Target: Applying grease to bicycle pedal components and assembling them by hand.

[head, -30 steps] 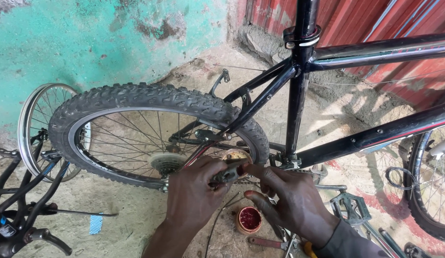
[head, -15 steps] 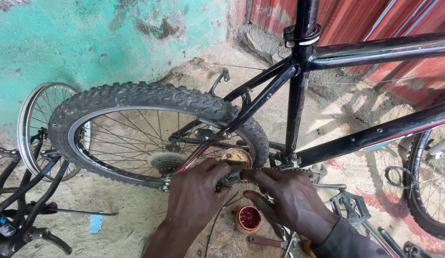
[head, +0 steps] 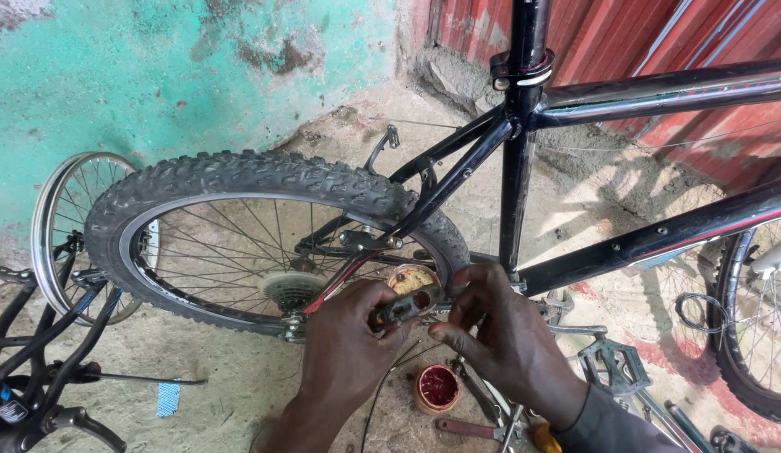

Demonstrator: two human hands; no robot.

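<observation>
Left hand [head: 348, 348] curls closed around a small metal part [head: 405, 306]; right hand [head: 504, 335] pinches its right end, just near the rear wheel [head: 265, 239].

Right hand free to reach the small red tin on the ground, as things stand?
Probably yes. The red tin sits open on the ground just below the right hand, nothing between them. But that hand is busy on the small metal part with the left hand.

A worn turquoise wall [head: 197, 75], its paint patchy and flaking, fills the upper left of the frame. A red corrugated wall [head: 650, 42] runs across the upper right. Sandy dirt ground [head: 231, 377] spreads below, with sunlit patches and spoke shadows at right centre.
</observation>
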